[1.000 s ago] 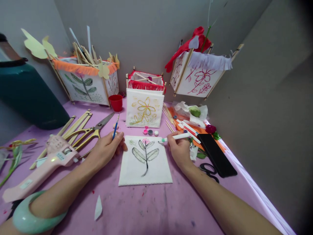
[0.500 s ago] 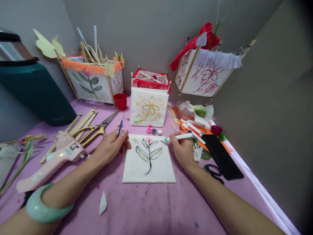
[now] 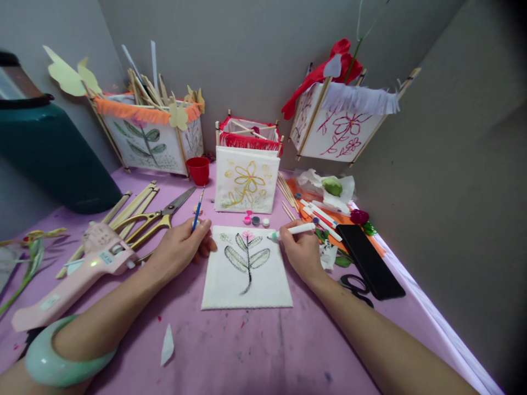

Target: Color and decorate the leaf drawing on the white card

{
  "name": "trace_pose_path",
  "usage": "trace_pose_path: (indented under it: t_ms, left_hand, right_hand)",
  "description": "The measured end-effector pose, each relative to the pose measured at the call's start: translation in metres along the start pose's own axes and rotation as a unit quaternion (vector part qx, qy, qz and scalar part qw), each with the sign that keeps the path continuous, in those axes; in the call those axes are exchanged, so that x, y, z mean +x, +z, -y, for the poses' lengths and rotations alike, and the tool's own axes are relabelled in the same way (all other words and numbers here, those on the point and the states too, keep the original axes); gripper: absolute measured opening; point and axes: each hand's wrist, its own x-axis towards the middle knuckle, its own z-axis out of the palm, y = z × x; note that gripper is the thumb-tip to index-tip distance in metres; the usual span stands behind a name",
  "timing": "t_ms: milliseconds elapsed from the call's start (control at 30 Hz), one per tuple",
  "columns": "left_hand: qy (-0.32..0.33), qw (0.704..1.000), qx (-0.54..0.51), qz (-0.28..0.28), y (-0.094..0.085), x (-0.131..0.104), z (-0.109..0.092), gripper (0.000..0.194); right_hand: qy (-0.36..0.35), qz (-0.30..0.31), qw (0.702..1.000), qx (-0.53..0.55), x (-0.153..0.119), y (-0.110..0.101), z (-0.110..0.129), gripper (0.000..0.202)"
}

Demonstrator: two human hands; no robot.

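Note:
A white square panel [image 3: 259,285] lies flat on the purple cloth, drawn with a dark stem, green leaves and a small pink flower. My right hand [image 3: 302,249] grips a white marker [image 3: 297,230] with a green end, its tip at the panel's upper right. A thin blue paintbrush [image 3: 197,210] stands up between the fingers of my left hand [image 3: 185,241], whose fingertips are by the panel's upper left edge. Small paint pots [image 3: 256,221], pink, dark and white, sit just beyond the panel.
Gold-handled scissors [image 3: 169,209], a pink glue gun [image 3: 88,269] and a teal bottle [image 3: 53,148] are at left. Behind stand a panel with a yellow flower [image 3: 247,184] and a red cup [image 3: 198,170]. A black phone [image 3: 370,260] and black-handled scissors [image 3: 354,285] lie right.
The whole view has shifted slightly, so things appear a little further left. Both hands keep their hold, and the marker tip stays near the panel's upper right.

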Motion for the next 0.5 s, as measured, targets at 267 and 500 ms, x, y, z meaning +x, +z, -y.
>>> trace_pose_path:
  t_ms: [267,500]
  left_hand:
    - [-0.015,1.0,-0.016,-0.003,-0.001,-0.0008,0.002,0.042]
    - [-0.017,1.0,-0.021,-0.003,-0.0005,-0.0005,0.0022,0.043]
  right_hand:
    - [-0.009,-0.011,1.0,-0.014,-0.0012,-0.0013,-0.0006,0.015]
    - [-0.007,-0.036,0.999,0.026,-0.0012,-0.0027,-0.0012,0.014]
